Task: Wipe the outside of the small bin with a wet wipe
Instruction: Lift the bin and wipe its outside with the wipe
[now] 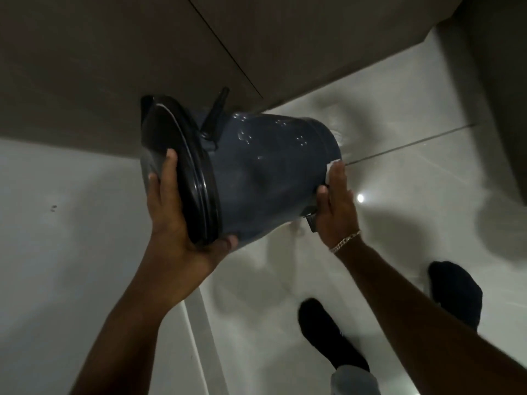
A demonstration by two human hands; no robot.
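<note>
We hold the small bin (265,172) by its lid with our left hand (174,223) and should press the wet wipe (330,169) flat under our right hand (336,206)

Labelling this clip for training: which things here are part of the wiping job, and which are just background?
In the job:
small bin
black lid
wet wipe
left hand
right hand

Just background:
brown cabinet
tiled floor
bracelet
</note>
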